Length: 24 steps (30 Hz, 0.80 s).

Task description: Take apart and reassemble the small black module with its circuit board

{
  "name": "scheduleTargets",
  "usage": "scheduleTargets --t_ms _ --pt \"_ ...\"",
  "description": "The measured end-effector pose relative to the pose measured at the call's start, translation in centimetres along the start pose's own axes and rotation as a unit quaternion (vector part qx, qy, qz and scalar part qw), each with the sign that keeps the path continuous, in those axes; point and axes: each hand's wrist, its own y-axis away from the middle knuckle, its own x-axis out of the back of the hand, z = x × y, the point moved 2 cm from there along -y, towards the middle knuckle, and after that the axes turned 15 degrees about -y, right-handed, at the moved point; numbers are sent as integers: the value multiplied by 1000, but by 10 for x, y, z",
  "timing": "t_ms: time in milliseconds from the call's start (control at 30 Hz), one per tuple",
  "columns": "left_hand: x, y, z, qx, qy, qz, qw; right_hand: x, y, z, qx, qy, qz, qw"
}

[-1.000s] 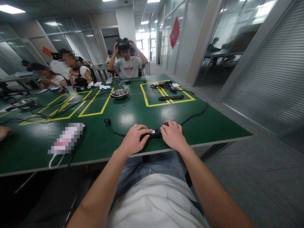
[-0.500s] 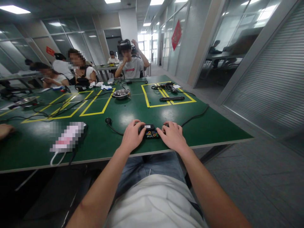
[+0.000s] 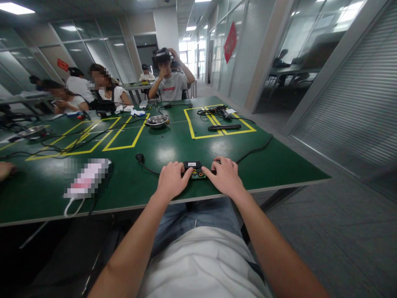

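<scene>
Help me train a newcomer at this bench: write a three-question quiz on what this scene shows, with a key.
1. True or false: the black plug lies to the left of the person's left hand.
2. What is between the left hand and the right hand?
A) a metal bowl
B) a labelled black part beside exposed electronics
C) a pair of white gloves
3. Fill in the colour: farther up the table, a long black bar lies across ____ lines.

Key: 1. True. 2. B. 3. Yellow.
</scene>
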Motion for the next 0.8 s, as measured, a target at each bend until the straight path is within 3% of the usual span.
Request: scheduleTargets --t_ms 133,333,533,700,800 --pt "0 1 2 -10 -19 -25 999 0 0 -1 -5 15 -10 1000" --pt "2 -3 -3 -3 59 32 998 2 1 -2 -5 17 -12 1000" --pt "-12 -11 -12 21 102 -9 995 4 0 0 -8 31 -20 999" --pt "-20 -12 -21 62 114 31 991 2 -1 2 -16 21 -25 999" --pt "-14 -8 -22 40 149 77 985 2 -2 4 -13 17 -21 1000"
